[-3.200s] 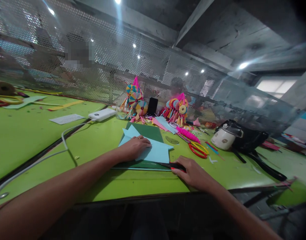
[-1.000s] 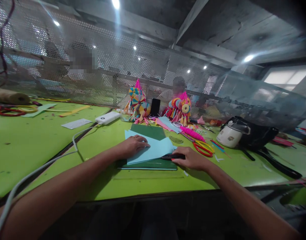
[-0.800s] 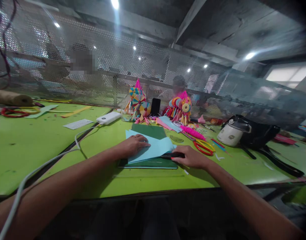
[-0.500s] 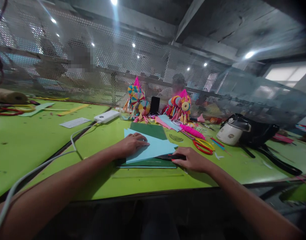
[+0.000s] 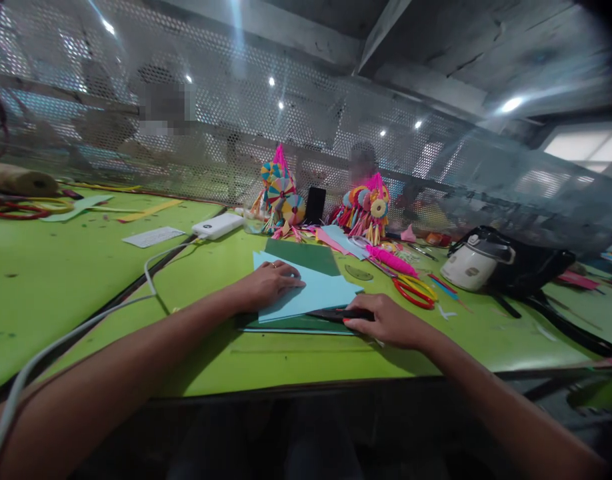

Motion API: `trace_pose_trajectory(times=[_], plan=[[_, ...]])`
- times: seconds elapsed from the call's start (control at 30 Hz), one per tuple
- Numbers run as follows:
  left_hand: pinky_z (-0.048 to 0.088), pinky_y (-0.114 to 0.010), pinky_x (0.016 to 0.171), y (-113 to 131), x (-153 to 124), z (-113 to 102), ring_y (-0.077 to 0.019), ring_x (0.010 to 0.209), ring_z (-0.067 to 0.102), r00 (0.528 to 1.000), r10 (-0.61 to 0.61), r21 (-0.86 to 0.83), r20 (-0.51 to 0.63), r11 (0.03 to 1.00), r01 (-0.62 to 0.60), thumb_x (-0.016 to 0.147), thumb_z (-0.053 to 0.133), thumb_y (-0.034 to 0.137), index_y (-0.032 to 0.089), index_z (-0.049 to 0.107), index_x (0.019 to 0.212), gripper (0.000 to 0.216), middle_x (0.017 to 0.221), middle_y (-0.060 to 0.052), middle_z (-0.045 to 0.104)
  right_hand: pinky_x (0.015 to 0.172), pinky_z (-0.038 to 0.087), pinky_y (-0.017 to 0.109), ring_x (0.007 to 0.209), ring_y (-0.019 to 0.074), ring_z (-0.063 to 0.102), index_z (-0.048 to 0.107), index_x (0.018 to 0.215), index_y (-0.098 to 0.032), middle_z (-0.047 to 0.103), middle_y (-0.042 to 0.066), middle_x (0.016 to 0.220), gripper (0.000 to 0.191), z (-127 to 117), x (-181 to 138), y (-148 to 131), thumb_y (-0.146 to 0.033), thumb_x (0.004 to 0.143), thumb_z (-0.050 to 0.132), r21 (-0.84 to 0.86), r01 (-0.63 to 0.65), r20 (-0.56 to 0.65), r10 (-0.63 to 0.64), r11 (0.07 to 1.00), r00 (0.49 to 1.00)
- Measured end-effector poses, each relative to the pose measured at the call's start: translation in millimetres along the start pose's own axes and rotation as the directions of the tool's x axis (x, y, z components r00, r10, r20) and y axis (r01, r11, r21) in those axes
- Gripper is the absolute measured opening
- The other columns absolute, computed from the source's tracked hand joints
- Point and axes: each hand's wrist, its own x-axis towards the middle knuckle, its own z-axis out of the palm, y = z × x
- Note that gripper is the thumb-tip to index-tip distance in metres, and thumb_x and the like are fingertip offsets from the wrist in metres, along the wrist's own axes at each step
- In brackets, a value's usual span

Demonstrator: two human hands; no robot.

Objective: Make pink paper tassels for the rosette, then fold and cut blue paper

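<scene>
My left hand [image 5: 269,285] lies flat, fingers stretched, on a light blue paper sheet [image 5: 316,293] that rests on a dark green cutting mat [image 5: 306,259]. My right hand [image 5: 386,320] is closed on a black craft knife with a red detail [image 5: 339,313]. The blade end points left along the lower edge of the blue paper. Both hands sit near the front edge of the green table [image 5: 86,280].
Red-and-yellow scissors [image 5: 413,291] lie right of the mat. Colourful paper ornaments [image 5: 280,197] [image 5: 366,210] and a black phone [image 5: 316,205] stand at the mesh screen. A white power bank [image 5: 217,225] with cable lies left; a white pot [image 5: 471,267] and black bag [image 5: 531,270] right.
The blue paper has been turned and shifted on the mat. My right hand with the knife moved from the mat's lower right corner up to the paper's lower edge. My left hand stays on the paper.
</scene>
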Motion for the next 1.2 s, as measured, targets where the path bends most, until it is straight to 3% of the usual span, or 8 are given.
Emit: trace_pose_trajectory(times=[0.3,1.2], plan=[[0.04,-0.036,0.086,0,0,-1,-0.0214,0.103,0.053,1.0,0.013,0.017,-0.005,1.0,-0.013,0.096,0.034,0.029,0.032,0.06,0.119,0.035,0.118,-0.005,0.06,0.067,0.037,0.025,0.074,0.0153,0.055,0.064,0.086,-0.016,0.065,0.005,0.083,0.022,4,22,-19,-0.036,0.086,0.055,-0.06,-0.001,0.006,0.001,0.998,1.0],[0.039,-0.035,0.084,5,0,-4,-0.021,0.102,0.054,1.0,-0.026,-0.004,0.007,1.0,0.026,0.094,0.039,0.027,0.033,0.062,0.117,0.032,0.118,-0.004,0.06,0.066,0.037,0.025,0.073,0.0153,0.055,0.065,0.088,-0.016,0.066,0.005,0.084,0.019,14,36,-40,-0.033,0.085,0.056,-0.017,0.054,0.002,-0.054,0.998,0.999]])
